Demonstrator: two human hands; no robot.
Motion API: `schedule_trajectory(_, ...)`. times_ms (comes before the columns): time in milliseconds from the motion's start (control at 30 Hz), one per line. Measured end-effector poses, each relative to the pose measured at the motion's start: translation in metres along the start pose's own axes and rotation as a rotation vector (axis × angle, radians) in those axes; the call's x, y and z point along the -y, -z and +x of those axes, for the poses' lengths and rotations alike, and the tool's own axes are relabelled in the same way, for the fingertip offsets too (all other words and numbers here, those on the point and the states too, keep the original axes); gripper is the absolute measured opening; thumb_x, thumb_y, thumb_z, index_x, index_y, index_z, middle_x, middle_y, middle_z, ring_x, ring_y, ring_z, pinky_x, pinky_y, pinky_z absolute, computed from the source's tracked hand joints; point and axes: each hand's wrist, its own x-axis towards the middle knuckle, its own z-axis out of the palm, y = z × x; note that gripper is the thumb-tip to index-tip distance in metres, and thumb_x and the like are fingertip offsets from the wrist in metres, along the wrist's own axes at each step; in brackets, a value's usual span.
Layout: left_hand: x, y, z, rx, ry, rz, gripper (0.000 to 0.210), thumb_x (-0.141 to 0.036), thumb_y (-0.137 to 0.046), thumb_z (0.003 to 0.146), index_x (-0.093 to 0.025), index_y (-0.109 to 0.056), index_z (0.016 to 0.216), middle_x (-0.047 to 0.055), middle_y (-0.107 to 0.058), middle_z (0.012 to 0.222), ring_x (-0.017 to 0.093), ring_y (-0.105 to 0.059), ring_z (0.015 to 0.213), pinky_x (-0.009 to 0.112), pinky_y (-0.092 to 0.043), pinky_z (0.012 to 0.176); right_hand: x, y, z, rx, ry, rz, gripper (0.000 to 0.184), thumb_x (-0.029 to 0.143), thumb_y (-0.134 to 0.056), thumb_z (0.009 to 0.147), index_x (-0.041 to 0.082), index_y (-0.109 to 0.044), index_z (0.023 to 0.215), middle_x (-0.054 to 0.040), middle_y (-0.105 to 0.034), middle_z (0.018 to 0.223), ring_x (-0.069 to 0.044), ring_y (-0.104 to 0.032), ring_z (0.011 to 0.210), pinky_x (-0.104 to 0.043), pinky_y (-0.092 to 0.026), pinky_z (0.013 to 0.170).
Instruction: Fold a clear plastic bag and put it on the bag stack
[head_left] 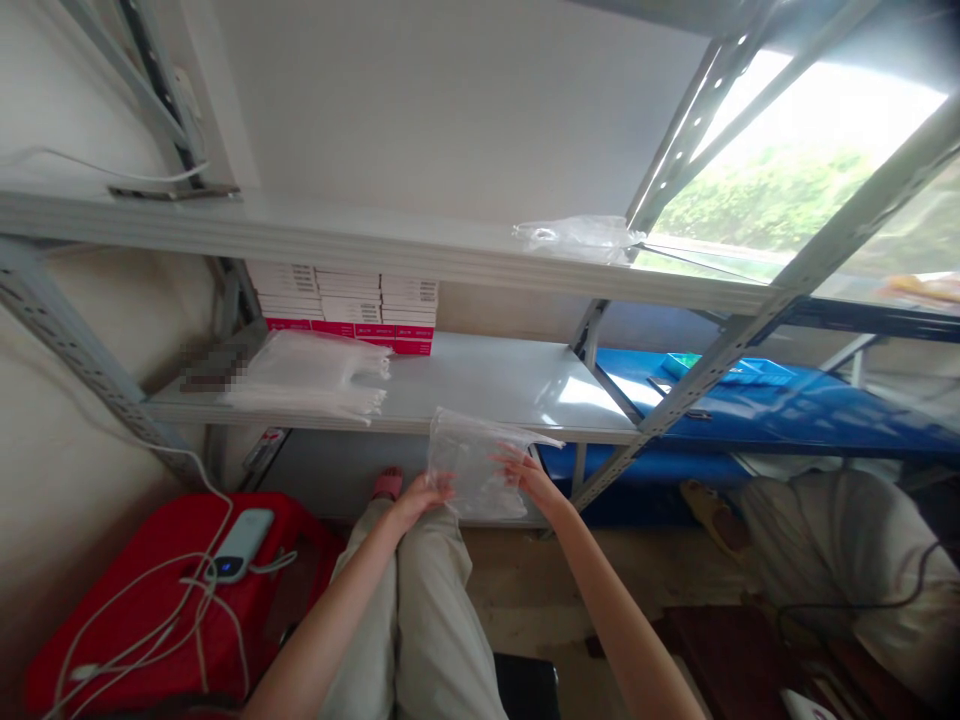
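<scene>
A clear plastic bag (469, 460) is stretched between my two hands, in front of the lower shelf's edge and above my knees. My left hand (421, 500) grips its lower left side, the fingertips partly behind the film. On the right side, my right hand (529, 475) has its fingers bent against the bag near the handle end. A flat stack of similar clear bags (307, 375) lies to the left on the lower shelf (495, 385). More crumpled plastic bags (577, 238) rest on the upper shelf (375, 235).
White and pink boxes (352, 305) are stacked at the back of the lower shelf. At lower left, a red stool (150, 560) carries a power bank (240, 545) with loose white cables. A metal shelf post (697, 360) rises at right. Another person's legs (840, 550) are beyond it.
</scene>
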Motion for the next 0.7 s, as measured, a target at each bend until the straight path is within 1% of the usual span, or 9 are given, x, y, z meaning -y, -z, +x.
schedule_trajectory(67, -0.001, -0.002, -0.003, -0.030, 0.016, -0.060, 0.053, -0.027, -0.085, 0.057, -0.018, -0.066, 0.106, 0.007, -0.068, 0.100, 0.017, -0.064, 0.086, 0.024, -0.049, 0.070, -0.001, -0.001, 0.002, -0.019, 0.005, 0.018, 0.058, 0.034, -0.072, 0.069, 0.025, -0.057, 0.124, -0.0084, -0.066, 0.117, -0.016, -0.066, 0.078, -0.024, -0.047, 0.059)
schedule_trajectory(133, 0.000, -0.005, -0.008, -0.054, 0.075, -0.146, 0.051, -0.034, -0.081, 0.065, -0.019, -0.063, 0.109, 0.008, -0.068, 0.102, 0.017, -0.066, 0.083, 0.026, -0.052, 0.067, -0.001, -0.004, 0.004, -0.043, 0.027, 0.028, 0.057, 0.034, -0.072, 0.067, 0.025, -0.058, 0.122, -0.0081, -0.066, 0.117, -0.016, -0.066, 0.078, -0.024, -0.047, 0.059)
schedule_trajectory(200, 0.002, -0.008, -0.014, -0.064, 0.170, -0.199, 0.043, -0.037, -0.079, 0.068, -0.015, -0.063, 0.102, 0.009, -0.069, 0.094, 0.018, -0.068, 0.076, 0.027, -0.053, 0.063, 0.000, -0.007, 0.004, -0.072, 0.052, 0.035, 0.057, 0.034, -0.073, 0.066, 0.025, -0.058, 0.121, -0.0079, -0.066, 0.117, -0.017, -0.066, 0.078, -0.025, -0.048, 0.060)
schedule_trajectory(267, 0.004, -0.011, -0.020, -0.050, 0.244, -0.214, 0.035, -0.032, -0.080, 0.067, -0.013, -0.065, 0.092, 0.008, -0.070, 0.083, 0.018, -0.069, 0.070, 0.026, -0.053, 0.062, 0.000, -0.010, 0.005, -0.101, 0.066, 0.040, 0.059, 0.035, -0.073, 0.066, 0.025, -0.058, 0.121, -0.0078, -0.067, 0.116, -0.018, -0.066, 0.080, -0.025, -0.048, 0.060)
schedule_trajectory(300, 0.006, -0.013, -0.022, -0.045, 0.255, -0.214, 0.031, -0.029, -0.081, 0.067, -0.012, -0.066, 0.088, 0.007, -0.071, 0.081, 0.018, -0.069, 0.067, 0.025, -0.053, 0.062, -0.001, -0.011, 0.005, -0.111, 0.069, 0.039, 0.059, 0.036, -0.073, 0.065, 0.026, -0.057, 0.122, -0.0078, -0.066, 0.116, -0.018, -0.066, 0.081, -0.026, -0.048, 0.061)
schedule_trajectory(367, 0.008, -0.015, -0.024, -0.081, 0.227, -0.223, 0.024, -0.020, -0.082, 0.065, -0.010, -0.067, 0.082, 0.007, -0.071, 0.078, 0.016, -0.068, 0.063, 0.023, -0.052, 0.060, -0.002, -0.013, 0.006, -0.128, 0.073, 0.035, 0.060, 0.037, -0.073, 0.065, 0.027, -0.057, 0.122, -0.0076, -0.066, 0.117, -0.019, -0.066, 0.083, -0.026, -0.048, 0.061)
schedule_trajectory(500, 0.010, -0.017, -0.019, -0.321, 0.086, -0.291, 0.015, -0.005, -0.078, 0.064, -0.010, -0.065, 0.069, 0.004, -0.069, 0.066, 0.011, -0.063, 0.053, 0.018, -0.049, 0.053, -0.004, -0.013, 0.005, -0.162, 0.085, 0.038, 0.060, 0.035, -0.073, 0.063, 0.026, -0.058, 0.120, -0.0070, -0.066, 0.117, -0.019, -0.066, 0.082, -0.025, -0.047, 0.061)
schedule_trajectory(633, 0.011, -0.019, -0.016, -0.462, -0.019, -0.397, 0.017, -0.007, -0.074, 0.071, -0.015, -0.059, 0.071, -0.002, -0.066, 0.064, 0.007, -0.062, 0.053, 0.015, -0.049, 0.054, -0.004, -0.016, 0.003, -0.173, 0.102, 0.054, 0.058, 0.031, -0.072, 0.060, 0.026, -0.060, 0.117, -0.0056, -0.067, 0.114, -0.017, -0.066, 0.080, -0.026, -0.048, 0.062)
schedule_trajectory(700, 0.016, -0.023, -0.018, -0.493, -0.017, -0.448, 0.017, -0.013, -0.074, 0.073, -0.017, -0.058, 0.076, -0.003, -0.066, 0.065, 0.008, -0.063, 0.054, 0.016, -0.049, 0.053, -0.005, -0.019, 0.002, -0.183, 0.115, 0.063, 0.057, 0.029, -0.071, 0.060, 0.027, -0.061, 0.116, -0.0046, -0.068, 0.113, -0.018, -0.067, 0.080, -0.027, -0.049, 0.064)
